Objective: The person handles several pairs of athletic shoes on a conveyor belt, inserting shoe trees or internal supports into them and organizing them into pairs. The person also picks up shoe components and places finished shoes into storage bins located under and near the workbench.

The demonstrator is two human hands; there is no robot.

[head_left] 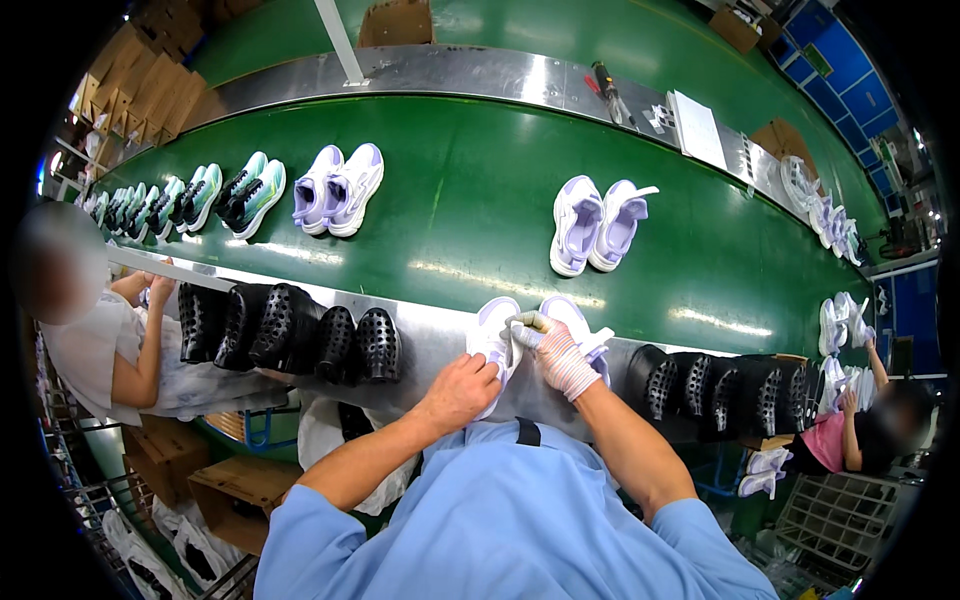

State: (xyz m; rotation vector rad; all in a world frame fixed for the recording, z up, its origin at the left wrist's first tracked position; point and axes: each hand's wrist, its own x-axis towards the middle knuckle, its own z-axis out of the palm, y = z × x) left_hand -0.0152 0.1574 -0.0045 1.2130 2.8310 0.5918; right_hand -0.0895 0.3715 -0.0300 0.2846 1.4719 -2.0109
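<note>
A white sneaker with lilac parts lies on the metal edge right in front of me. My left hand, bare, is closed on its near left side. My right hand, in a pale striped glove, pinches at the right side of the same shoe's opening; the exact bit between its fingertips is too small to make out. Its mate, another white sneaker, sits just right of it, partly covered by the gloved hand. Farther off, a pair of white and lilac sneakers stands on the green belt.
Black perforated shoe forms line the metal edge at left, more forms at right. Another lilac pair and several teal sneakers stand on the belt. Co-workers sit at left and right. Tools lie across the belt.
</note>
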